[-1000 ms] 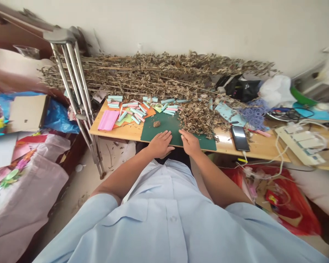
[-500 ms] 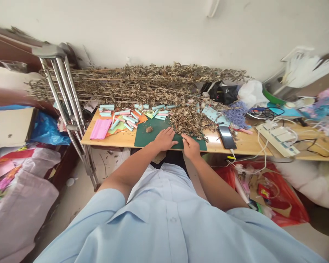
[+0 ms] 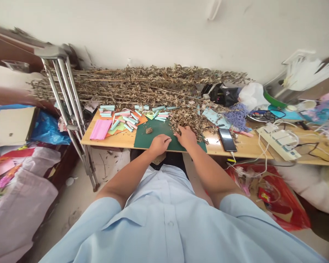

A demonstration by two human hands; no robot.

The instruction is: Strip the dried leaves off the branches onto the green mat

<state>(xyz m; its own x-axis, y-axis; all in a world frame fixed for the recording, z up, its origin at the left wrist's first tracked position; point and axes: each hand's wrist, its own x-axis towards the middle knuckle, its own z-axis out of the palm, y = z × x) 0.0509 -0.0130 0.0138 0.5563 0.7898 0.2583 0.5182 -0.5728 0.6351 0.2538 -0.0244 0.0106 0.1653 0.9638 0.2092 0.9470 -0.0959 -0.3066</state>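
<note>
My left hand [image 3: 159, 145] rests at the front edge of the green cutting mat [image 3: 161, 128], its fingers curled closed; what they hold, if anything, is hidden. Just to its right, my right hand [image 3: 187, 138] reaches to the near left edge of a heap of dried leaves [image 3: 185, 118]. Its thumb and fingers are apart and bent down against the leaves. A small brown clump [image 3: 148, 130] of crumbled leaf lies on the mat's left side.
Pastel paper rolls [image 3: 128, 118] and a pink paper stack [image 3: 100, 129] lie left of the mat. Dried leafy stalks [image 3: 137, 84] line the wall. A phone [image 3: 227, 139], purple yarn [image 3: 237, 116] and a power strip [image 3: 278, 140] sit on the right. Metal crutches [image 3: 67, 87] lean at the left.
My left hand has gone from lying flat on the mat to curled, slightly nearer me. My right hand has moved forward and left from the mat's edge to the leaves, its fingers opening.
</note>
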